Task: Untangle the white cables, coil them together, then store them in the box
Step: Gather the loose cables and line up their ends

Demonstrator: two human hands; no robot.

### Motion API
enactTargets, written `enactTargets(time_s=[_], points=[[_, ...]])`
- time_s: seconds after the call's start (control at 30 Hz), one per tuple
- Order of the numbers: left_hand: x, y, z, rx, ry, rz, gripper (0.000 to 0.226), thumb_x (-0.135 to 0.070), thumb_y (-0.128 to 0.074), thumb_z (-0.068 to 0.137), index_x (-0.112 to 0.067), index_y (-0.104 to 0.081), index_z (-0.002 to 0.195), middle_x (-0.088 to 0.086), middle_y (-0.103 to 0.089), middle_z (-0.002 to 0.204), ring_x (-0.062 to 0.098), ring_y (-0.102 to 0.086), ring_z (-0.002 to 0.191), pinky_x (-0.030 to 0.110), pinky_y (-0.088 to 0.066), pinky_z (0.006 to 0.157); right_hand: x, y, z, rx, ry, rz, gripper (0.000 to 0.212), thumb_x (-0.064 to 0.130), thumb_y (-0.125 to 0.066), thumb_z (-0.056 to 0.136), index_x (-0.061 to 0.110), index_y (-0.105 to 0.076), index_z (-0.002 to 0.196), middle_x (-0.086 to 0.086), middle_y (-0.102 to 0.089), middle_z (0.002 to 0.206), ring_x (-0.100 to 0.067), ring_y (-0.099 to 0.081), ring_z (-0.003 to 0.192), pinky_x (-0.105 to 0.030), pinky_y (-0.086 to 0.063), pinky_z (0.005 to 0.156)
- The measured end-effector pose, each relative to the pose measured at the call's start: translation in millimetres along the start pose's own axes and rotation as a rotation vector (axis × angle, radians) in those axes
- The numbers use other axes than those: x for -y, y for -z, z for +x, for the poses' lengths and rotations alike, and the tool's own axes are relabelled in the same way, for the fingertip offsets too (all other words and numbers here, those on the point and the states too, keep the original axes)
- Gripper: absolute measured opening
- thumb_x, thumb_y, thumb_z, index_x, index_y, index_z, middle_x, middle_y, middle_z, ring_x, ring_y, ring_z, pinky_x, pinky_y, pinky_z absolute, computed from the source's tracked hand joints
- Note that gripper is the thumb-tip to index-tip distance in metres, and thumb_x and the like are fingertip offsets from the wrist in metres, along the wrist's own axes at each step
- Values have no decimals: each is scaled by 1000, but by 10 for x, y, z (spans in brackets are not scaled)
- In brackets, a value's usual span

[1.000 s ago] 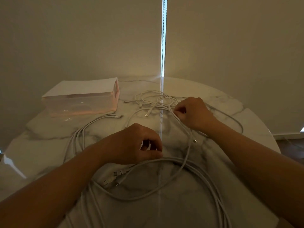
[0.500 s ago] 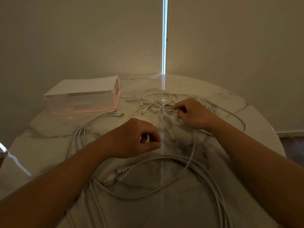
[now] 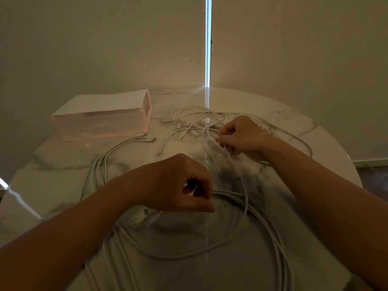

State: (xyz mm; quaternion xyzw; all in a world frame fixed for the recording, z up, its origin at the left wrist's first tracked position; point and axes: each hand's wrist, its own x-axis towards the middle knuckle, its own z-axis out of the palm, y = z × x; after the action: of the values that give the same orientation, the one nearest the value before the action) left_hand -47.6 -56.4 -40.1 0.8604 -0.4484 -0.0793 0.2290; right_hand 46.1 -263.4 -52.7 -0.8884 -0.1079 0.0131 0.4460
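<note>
Cables (image 3: 277, 246): white, thin, several, not yet coiled. Loose tangle at far middle, right of box, small plugs poking out. Strand from tangle pinched in right hand (image 3: 241, 134), trailing toward near side. Thicker bundle looping wide across near half, gripped in left hand (image 3: 178, 185); plug ends heaped just below.
Box (image 3: 100, 127): translucent pink, rectangular, pale flat top, far left; cable ends just beside near-right corner.

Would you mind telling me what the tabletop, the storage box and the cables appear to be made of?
Tabletop: probably polished marble or a look-alike, white with grey veins and glossy reflections.
Storage box: seemingly translucent pinkish plastic, its inside showing faintly through the wall.
White cables: likely smooth plastic sheathing, with metallic-looking plug tips.
</note>
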Motion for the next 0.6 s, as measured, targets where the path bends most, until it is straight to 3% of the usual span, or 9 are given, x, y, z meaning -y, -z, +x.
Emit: enactTargets(time_s=[0.1, 0.2, 0.27, 0.37, 0.5, 0.6], points=[[38, -19, 8, -47, -15, 61, 16, -40, -69, 87, -24, -68, 91, -16, -59, 82, 12, -58, 72, 15, -45, 62, 46, 5, -11, 41, -67, 79, 20, -5, -54, 86, 6, -71, 92, -4, -60, 51, -7, -45, 35, -18, -40, 38], [178, -19, 51, -183, 9, 209, 19, -42, -63, 90, -29, -65, 104, -19, -56, 96, 6, -55, 79, 15, -44, 66, 43, 6, -19, 17, -81, 110, 21, -3, -55, 85, 7, -74, 87, 5, -57, 44, -6, -42, 35, -20, -35, 38], [267, -21, 135, -238, 16, 315, 31, -40, -59, 91, -28, -61, 120, -15, -56, 117, 5, -57, 96, 24, -49, 78, 43, 0, -26, 7, -74, 90, 17, -2, -58, 84, 1, -75, 84, 0, -60, 47, -8, -45, 37, -20, -37, 39], [413, -14, 308, -237, 27, 513, 46, -32, -55, 93, -19, -50, 137, 1, -49, 141, 21, -52, 121, 37, -48, 95, 44, 2, -32, 15, -59, 76, 15, -1, -61, 85, -5, -75, 82, -15, -63, 60, -11, -50, 40, -23, -42, 42], [601, 34, 449, -192, 100, 552, 52, -25, -51, 95, -21, -39, 145, 1, -43, 146, 22, -45, 126, 39, -44, 100, 35, 54, -30, 28, -96, 91, 14, -2, -61, 87, -4, -75, 85, -16, -65, 65, -10, -53, 42, -22, -46, 45], [690, 55, 461, -193, 97, 584, 50, -22, -53, 93, -25, -41, 141, -1, -49, 141, 22, -49, 122, 42, -47, 95, 10, 82, -18, 56, -130, 119, 15, -8, -60, 85, -5, -74, 89, -19, -65, 71, -12, -52, 43, -24, -47, 45]])
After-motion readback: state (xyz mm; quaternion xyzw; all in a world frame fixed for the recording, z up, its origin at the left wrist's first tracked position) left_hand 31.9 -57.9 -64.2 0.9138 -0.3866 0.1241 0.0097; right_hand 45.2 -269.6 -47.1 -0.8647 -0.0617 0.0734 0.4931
